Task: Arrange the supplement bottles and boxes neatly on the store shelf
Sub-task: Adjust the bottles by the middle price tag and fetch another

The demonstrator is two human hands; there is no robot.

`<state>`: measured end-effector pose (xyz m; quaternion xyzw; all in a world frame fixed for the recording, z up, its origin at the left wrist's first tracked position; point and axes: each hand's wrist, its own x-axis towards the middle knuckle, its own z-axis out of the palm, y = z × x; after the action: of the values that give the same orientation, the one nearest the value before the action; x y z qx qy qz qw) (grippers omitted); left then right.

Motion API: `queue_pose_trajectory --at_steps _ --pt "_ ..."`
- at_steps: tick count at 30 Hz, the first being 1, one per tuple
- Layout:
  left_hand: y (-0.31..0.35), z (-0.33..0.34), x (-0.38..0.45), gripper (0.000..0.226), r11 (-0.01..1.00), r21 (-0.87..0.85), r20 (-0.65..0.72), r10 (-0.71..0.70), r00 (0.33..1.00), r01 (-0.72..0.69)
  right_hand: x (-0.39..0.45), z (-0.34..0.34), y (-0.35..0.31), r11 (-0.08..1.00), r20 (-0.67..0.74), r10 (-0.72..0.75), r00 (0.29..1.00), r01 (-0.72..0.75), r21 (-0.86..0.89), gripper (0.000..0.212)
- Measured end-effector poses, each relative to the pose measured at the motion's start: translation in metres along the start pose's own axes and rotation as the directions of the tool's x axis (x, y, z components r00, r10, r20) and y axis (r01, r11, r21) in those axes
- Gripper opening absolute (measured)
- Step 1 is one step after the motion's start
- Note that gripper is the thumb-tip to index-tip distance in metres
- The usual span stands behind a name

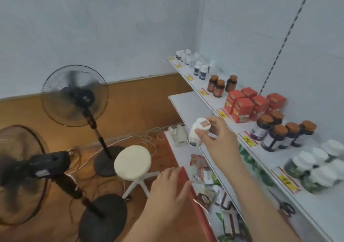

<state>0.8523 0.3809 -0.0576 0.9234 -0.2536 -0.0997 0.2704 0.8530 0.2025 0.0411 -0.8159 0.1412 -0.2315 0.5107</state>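
Head | right hand point(216, 139) grips 1 white bottle point(197, 133) (tilted) | left hand point(170, 186) loose, holding nothing | red boxes point(249, 103): 5

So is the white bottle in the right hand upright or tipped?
Tipped. The white bottle leans, cap up and to the right, pinched by the right hand clear of the shelf.

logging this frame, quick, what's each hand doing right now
Left hand: open, fingers relaxed, holding nothing.
Right hand: closed on the white bottle, grip at its cap end.
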Motion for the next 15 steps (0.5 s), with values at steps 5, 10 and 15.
queue_pose_trajectory --at_steps 5,10,15 --pt "-0.041 0.0 0.086 0.063 0.994 0.016 0.04 -0.105 0.994 0.105 0.084 0.05 0.04 0.998 0.043 0.061 0.997 -0.062 0.008 0.026" --pt "-0.07 0.002 0.187 0.059 0.983 0.074 0.039 -0.172 0.984 0.169 0.183 0.093 0.092 0.992 0.053 0.129 0.99 -0.129 0.005 0.031" --pt "-0.102 -0.016 0.272 0.057 0.972 0.094 0.085 -0.224 0.971 0.216 0.273 0.147 0.136 0.963 0.048 0.268 0.962 -0.268 0.007 0.035"
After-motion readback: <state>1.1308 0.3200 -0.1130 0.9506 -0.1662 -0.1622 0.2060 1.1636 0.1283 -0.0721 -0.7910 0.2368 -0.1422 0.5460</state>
